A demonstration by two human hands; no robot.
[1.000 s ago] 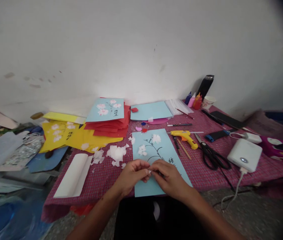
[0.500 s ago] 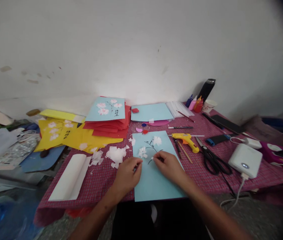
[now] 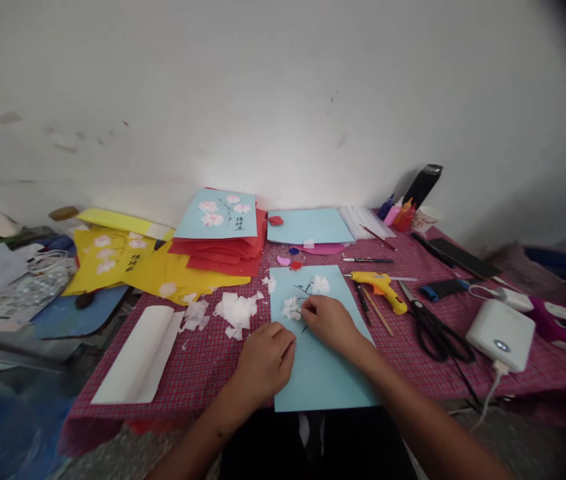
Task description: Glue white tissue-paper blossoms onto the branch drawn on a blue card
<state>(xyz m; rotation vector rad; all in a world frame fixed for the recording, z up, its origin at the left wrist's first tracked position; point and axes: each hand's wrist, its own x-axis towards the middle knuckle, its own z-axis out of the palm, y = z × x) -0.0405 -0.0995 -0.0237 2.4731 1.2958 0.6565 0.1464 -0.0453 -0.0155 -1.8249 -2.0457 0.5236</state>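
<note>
A light blue card [image 3: 320, 373] lies on the red checked tablecloth [image 3: 203, 363] in front of me, with a drawn black branch and two white tissue flowers [image 3: 319, 285] on it. My right hand [image 3: 329, 321] presses down on the card beside the lower flower [image 3: 291, 308], fingertips pinched together; whatever they hold is hidden. My left hand [image 3: 265, 360] rests at the card's left edge with its fingers curled under. A heap of torn white tissue [image 3: 235, 311] sits just left of the card.
A yellow glue gun [image 3: 380, 285], pencils and black scissors [image 3: 433, 327] lie right of the card, then a white power bank [image 3: 501, 333]. Red, yellow and blue papers [image 3: 217, 243] are stacked behind. A white folded sheet [image 3: 140, 353] lies left. Paint bottles [image 3: 399, 213] stand by the wall.
My hands parted. The right one carried a small white tissue bit forward up the card to the drawn branch; the left dropped to the card's left edge.
</note>
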